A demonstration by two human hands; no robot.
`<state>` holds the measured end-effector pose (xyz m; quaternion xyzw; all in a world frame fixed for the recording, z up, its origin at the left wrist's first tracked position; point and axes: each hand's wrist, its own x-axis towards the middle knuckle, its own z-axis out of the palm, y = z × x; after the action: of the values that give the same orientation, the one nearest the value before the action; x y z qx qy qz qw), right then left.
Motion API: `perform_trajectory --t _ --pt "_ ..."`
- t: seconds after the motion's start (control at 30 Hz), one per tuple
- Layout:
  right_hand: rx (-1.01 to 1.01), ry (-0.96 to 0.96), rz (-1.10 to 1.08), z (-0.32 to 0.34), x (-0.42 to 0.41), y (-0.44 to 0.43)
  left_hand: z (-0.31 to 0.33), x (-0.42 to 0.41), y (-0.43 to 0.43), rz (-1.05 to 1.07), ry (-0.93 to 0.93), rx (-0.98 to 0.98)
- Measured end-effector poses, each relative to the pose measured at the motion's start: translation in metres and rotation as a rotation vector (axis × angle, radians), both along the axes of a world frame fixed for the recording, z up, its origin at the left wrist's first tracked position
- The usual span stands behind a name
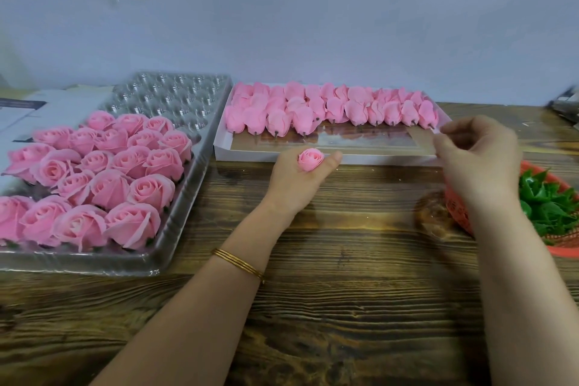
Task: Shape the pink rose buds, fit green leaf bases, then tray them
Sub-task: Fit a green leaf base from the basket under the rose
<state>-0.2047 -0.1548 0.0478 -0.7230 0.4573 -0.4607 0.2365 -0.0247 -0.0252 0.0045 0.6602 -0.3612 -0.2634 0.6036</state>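
Observation:
My left hand [297, 180] holds one small pink rose bud [310, 159] upright between thumb and fingers, just in front of the white box [275, 156]. Rows of unshaped pink buds [329, 108] lie in that box. My right hand [479, 157] hovers by the box's right front corner, fingers curled; whether they hold anything is not visible. A clear plastic tray [175, 97] at the left carries several finished pink roses [94, 179]. Green leaf bases [545, 201] fill a red basket [457, 207] at the right.
The wooden table [344, 291] stretches toward me. White boxes or paper [28, 110] lie behind the tray at far left. A dark object [567, 107] sits at the right edge. A grey wall rises behind everything.

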Motion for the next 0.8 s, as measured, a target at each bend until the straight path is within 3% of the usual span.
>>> perform_trajectory --t 0.4,0.8 --pt "0.125 0.465 -0.297 -0.003 -0.034 -0.022 0.002 0.002 0.001 0.0 0.076 -0.04" --pt "0.194 0.678 -0.281 -0.007 -0.035 -0.022 0.004 0.001 0.002 0.005 0.088 -0.035"
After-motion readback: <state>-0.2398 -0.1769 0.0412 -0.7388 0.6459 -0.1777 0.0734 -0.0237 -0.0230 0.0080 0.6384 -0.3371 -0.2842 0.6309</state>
